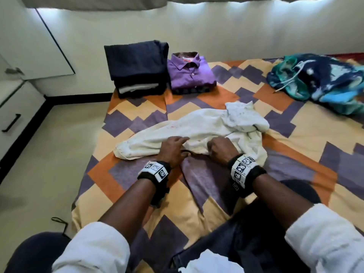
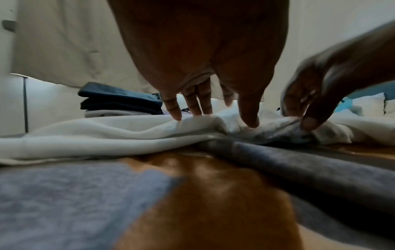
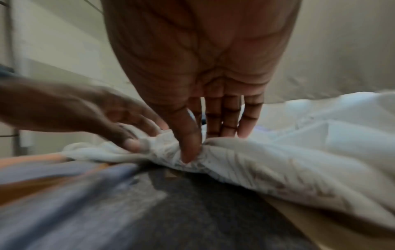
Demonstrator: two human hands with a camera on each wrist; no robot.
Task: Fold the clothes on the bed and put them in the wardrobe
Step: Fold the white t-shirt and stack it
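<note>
A crumpled white garment (image 1: 199, 127) lies across the middle of the patterned bed (image 1: 307, 134). My left hand (image 1: 182, 146) is at its near edge, fingers spread on top and thumb tucked under, pinching a fold (image 2: 203, 120). Just to its right, my right hand (image 1: 211, 148) pinches bunched cloth (image 3: 171, 152) between thumb and fingers. The two hands are close together. At the far end of the bed sit a folded stack of dark trousers (image 1: 137, 69) and a folded purple shirt (image 1: 190, 73).
A loose blue-green patterned garment (image 1: 319, 79) with a white drawstring lies at the back right of the bed. White cabinet doors and drawers (image 1: 17, 107) stand along the left wall, across a strip of floor (image 1: 49, 164). A black cord (image 1: 59, 223) lies on the floor.
</note>
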